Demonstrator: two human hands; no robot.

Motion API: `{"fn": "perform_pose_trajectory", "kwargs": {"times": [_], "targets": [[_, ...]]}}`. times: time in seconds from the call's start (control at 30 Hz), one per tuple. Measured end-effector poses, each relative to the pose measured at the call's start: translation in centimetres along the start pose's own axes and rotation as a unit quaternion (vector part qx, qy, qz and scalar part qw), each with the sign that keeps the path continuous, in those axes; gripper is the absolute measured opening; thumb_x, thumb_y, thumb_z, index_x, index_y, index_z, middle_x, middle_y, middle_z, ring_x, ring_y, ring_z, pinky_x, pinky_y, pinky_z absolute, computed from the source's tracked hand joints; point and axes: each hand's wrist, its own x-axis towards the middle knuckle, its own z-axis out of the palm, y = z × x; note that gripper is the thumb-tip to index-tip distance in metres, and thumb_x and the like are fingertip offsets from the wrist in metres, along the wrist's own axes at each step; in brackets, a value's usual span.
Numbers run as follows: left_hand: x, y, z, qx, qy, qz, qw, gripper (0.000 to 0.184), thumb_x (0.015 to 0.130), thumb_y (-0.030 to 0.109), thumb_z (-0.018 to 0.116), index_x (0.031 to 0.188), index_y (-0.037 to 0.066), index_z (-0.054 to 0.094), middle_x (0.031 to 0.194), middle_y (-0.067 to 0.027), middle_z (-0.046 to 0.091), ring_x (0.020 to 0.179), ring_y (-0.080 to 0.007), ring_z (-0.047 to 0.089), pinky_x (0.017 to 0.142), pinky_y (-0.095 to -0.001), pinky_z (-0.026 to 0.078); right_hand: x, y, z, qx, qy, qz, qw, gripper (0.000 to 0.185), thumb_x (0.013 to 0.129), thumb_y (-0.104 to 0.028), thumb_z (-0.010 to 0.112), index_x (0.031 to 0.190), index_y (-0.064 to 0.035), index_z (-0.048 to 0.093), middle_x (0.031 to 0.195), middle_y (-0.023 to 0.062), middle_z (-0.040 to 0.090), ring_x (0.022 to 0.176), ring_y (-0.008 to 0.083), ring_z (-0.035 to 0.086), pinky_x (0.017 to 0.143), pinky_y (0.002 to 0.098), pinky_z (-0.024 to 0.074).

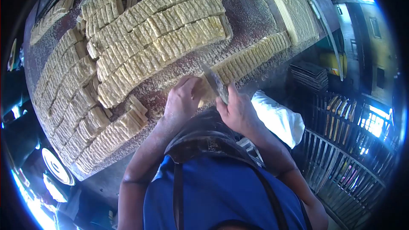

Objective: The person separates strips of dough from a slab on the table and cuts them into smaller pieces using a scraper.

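Note:
My right hand [238, 110] grips a knife [218, 84], its blade slanting up and to the left across the near end of a long row of pale yellow dough slices [251, 57]. Close to the blade, my left hand [183, 98] is curled, with its fingertips against a piece of dough [207, 93] at the end of that row. The fingers partly hide this piece. Beyond both hands, several long rows of ridged, sliced dough [162, 40] lie side by side on the floured table [251, 15].
More sliced rows [68, 98] fill the table's left side. An uncut dough sheet [294, 8] lies at the far right. Below the table's right edge are a white sack [279, 119], a stack of dark trays [309, 76] and a metal rack [336, 157]. A round white lid-like object [56, 166] is at lower left.

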Motion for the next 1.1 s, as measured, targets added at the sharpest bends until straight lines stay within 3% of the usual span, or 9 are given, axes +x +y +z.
{"fn": "perform_pose_trajectory", "kwargs": {"times": [0.27, 0.43, 0.57, 0.7, 0.83, 0.97, 1.1], "targets": [[0.0, -1.2, 0.1, 0.035, -0.007, 0.041, 0.999, 0.033, 0.077, -0.004, 0.070, 0.110, -0.006, 0.066, 0.109, -0.0177, 0.068, 0.090, -0.0303, 0.073, 0.076, -0.0352, 0.060, -1.8, -1.9, 0.3, -0.052, -0.085, 0.080, 0.992, 0.033, 0.093, -0.020, 0.060, 0.111, 0.0023, 0.043, 0.076, 0.0314, 0.065, 0.077, 0.0516, 0.066, 0.073, 0.0591, 0.0526], [0.3, -0.5, -0.1, 0.050, -0.028, -0.004, 0.998, 0.031, 0.077, -0.004, 0.070, 0.108, -0.005, 0.067, 0.105, -0.0173, 0.068, 0.087, -0.0293, 0.074, 0.078, -0.0354, 0.060, 3.4, 0.2, 5.1, -0.047, -0.011, 0.039, 0.998, 0.032, 0.091, -0.019, 0.061, 0.110, 0.0004, 0.044, 0.078, 0.0309, 0.066, 0.079, 0.0507, 0.067, 0.073, 0.0572, 0.0539], [0.5, -1.6, 0.0, 0.033, 0.004, 0.050, 0.998, 0.030, 0.079, 0.000, 0.072, 0.108, -0.004, 0.068, 0.104, -0.0165, 0.069, 0.085, -0.0273, 0.074, 0.077, -0.0355, 0.059, 2.3, -0.4, 2.8, -0.019, -0.012, 0.044, 0.999, 0.030, 0.092, -0.019, 0.061, 0.108, 0.0010, 0.045, 0.077, 0.0303, 0.066, 0.077, 0.0500, 0.067, 0.069, 0.0572, 0.0540], [-0.4, -1.6, -0.4, -0.001, 0.001, 0.019, 1.000, 0.031, 0.080, 0.005, 0.073, 0.110, -0.002, 0.068, 0.107, -0.0160, 0.069, 0.088, -0.0253, 0.073, 0.076, -0.0349, 0.059, -0.9, -1.7, 0.6, -0.023, 0.013, -0.001, 1.000, 0.032, 0.093, -0.021, 0.060, 0.106, 0.0021, 0.043, 0.071, 0.0301, 0.064, 0.075, 0.0499, 0.067, 0.067, 0.0579, 0.0530], [-0.9, -3.0, -0.3, 0.003, 0.001, 0.017, 1.000, 0.031, 0.081, 0.003, 0.074, 0.111, -0.003, 0.068, 0.109, -0.0162, 0.068, 0.089, -0.0254, 0.073, 0.076, -0.0333, 0.060, -2.2, -1.9, 2.2, -0.026, -0.010, 0.013, 1.000, 0.032, 0.093, -0.021, 0.061, 0.107, 0.0025, 0.043, 0.071, 0.0318, 0.063, 0.076, 0.0517, 0.066, 0.069, 0.0591, 0.0522], [-0.9, -3.5, -0.1, 0.017, 0.014, 0.045, 0.999, 0.029, 0.081, 0.001, 0.074, 0.109, -0.003, 0.068, 0.106, -0.0159, 0.069, 0.087, -0.0251, 0.073, 0.073, -0.0325, 0.060, -2.8, -3.1, 1.6, -0.036, -0.051, 0.086, 0.994, 0.033, 0.093, -0.020, 0.061, 0.108, 0.0020, 0.043, 0.072, 0.0312, 0.064, 0.077, 0.0521, 0.066, 0.072, 0.0608, 0.0515], [-1.0, -3.5, -0.3, 0.009, -0.020, 0.013, 1.000, 0.027, 0.082, 0.002, 0.074, 0.107, -0.003, 0.068, 0.105, -0.0157, 0.069, 0.087, -0.0256, 0.073, 0.074, -0.0332, 0.060, 0.9, -1.2, 5.1, -0.004, -0.031, 0.036, 0.999, 0.033, 0.093, -0.020, 0.061, 0.110, 0.0022, 0.043, 0.073, 0.0305, 0.065, 0.077, 0.0529, 0.065, 0.074, 0.0608, 0.0517]]}}
